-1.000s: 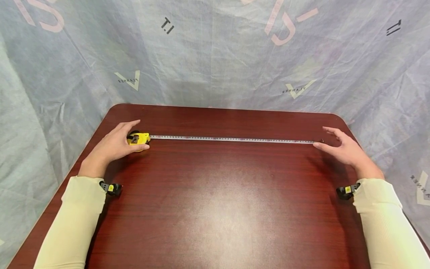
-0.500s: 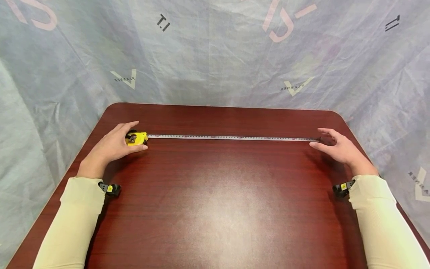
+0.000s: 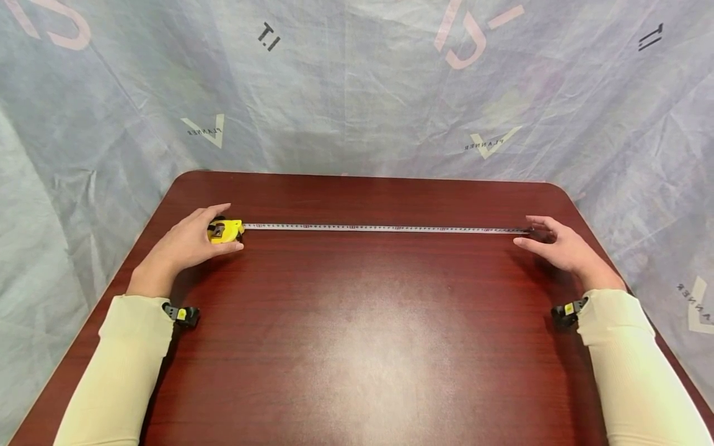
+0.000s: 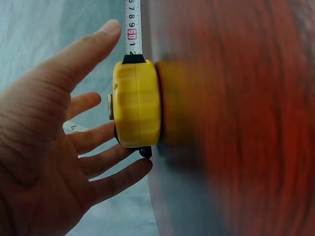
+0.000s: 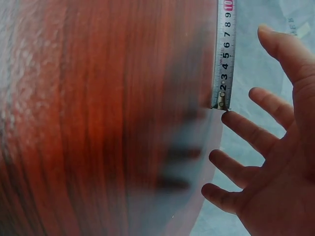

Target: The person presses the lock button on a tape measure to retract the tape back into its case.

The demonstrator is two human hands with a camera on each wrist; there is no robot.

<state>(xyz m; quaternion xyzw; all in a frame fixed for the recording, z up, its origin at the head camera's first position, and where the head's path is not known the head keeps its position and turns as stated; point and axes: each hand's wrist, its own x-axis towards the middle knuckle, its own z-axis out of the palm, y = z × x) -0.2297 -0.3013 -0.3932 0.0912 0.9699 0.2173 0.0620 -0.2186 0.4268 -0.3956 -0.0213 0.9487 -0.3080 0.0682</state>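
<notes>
A yellow tape measure [image 3: 225, 231] rests on the table at the far left, its blade [image 3: 379, 228] drawn out straight to the right. Around the case stands my left hand [image 3: 186, 241], thumb and fingers spread. In the left wrist view its thumb is clear of the yellow case [image 4: 138, 105], while some fingers reach behind it; whether they touch is hard to tell. My right hand [image 3: 566, 244] is at the blade's other end with its fingers apart. One fingertip lies right by the metal end hook [image 5: 221, 101] in the right wrist view, and nothing is gripped.
The dark red wooden table [image 3: 357, 297] has rounded far corners. Grey printed cloth [image 3: 346, 87] hangs behind it and at both sides. A small black camera sits on each wrist, the left one [image 3: 186, 316] and the right one [image 3: 566, 314].
My right hand has shifted slightly left, closer about the blade's end. My left hand stays around the case. The head view has moved a little; the tape stays extended.
</notes>
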